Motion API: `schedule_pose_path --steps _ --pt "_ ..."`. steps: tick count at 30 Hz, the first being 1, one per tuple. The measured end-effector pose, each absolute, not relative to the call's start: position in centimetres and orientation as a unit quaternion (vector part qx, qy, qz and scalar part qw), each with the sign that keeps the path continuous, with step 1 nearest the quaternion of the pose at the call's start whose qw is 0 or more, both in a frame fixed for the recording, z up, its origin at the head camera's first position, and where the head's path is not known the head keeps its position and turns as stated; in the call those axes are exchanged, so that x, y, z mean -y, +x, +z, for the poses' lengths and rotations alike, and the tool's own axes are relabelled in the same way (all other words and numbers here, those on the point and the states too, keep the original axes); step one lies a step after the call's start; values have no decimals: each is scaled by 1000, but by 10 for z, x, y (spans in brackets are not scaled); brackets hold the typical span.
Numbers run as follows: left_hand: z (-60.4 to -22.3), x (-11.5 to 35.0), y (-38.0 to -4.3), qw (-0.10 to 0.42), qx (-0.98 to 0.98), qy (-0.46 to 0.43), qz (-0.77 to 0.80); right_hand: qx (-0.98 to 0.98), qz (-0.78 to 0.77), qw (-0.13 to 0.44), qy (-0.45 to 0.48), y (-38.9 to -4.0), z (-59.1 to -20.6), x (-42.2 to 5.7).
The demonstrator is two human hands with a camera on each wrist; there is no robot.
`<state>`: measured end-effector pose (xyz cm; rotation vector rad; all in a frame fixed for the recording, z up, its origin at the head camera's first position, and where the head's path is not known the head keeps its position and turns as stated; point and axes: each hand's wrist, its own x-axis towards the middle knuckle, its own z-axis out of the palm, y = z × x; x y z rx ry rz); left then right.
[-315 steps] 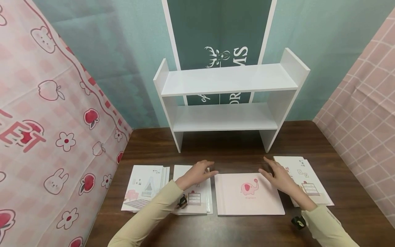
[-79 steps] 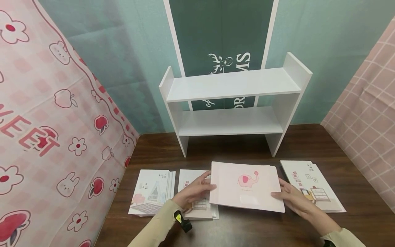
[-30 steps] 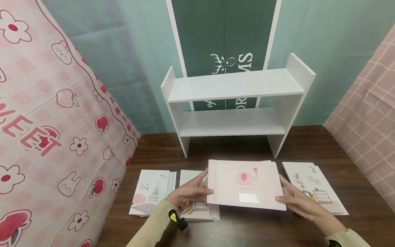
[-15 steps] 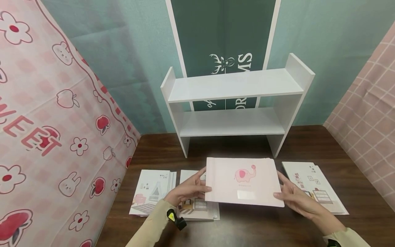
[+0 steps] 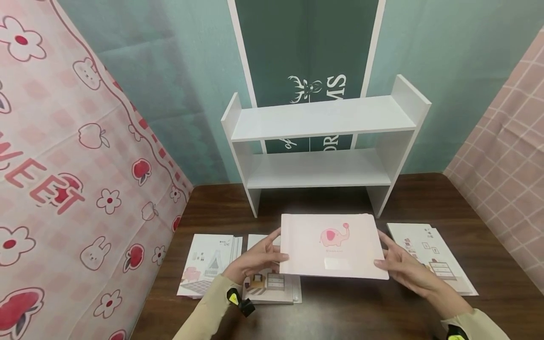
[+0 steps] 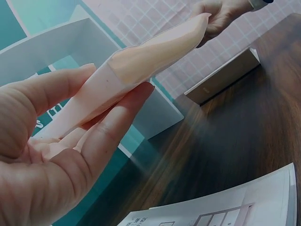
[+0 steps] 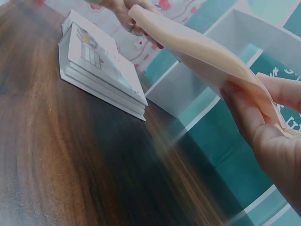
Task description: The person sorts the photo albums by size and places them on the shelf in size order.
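A pink landscape-format book [image 5: 335,250] with a small elephant on its cover is held up above the table by both hands. My left hand [image 5: 257,259] pinches its left edge, thumb on the cover and fingers underneath. At the right edge, my right hand [image 5: 405,267] grips it the same way. In the left wrist view, the book [image 6: 155,56] shows its pale spine side and cream lower edge between thumb and fingers. From the right wrist, the book [image 7: 202,52] looks slightly bowed, with the fingers of the right hand [image 7: 268,127] beneath it.
Beyond the book stands a white two-tier shelf [image 5: 318,170] with bare boards. White illustrated books lie in stacks on the brown table [image 5: 340,311]: one far left [image 5: 208,264], one under the left forearm [image 5: 272,288], one at right [image 5: 431,255]. Patterned cloths hang around.
Earliest, the pink book lay on the table under open hands; both hands then gripped and lifted it. Over the last second it has shifted slightly away and to the left.
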<state>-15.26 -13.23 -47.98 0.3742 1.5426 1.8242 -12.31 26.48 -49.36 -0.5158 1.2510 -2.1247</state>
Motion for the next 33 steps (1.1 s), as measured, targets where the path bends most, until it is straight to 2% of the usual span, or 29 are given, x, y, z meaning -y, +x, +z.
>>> schedule_pose_path --steps 10,21,33 --pt "-477 136 -153 335 -593 141 719 -497 -795 295 -187 -125 -483 -258" --pt "-452 136 -148 332 -597 127 719 -526 -781 286 -180 -128 -480 -255" --pt "-470 142 -157 311 -614 125 714 -524 -781 276 -197 -133 -470 -251"
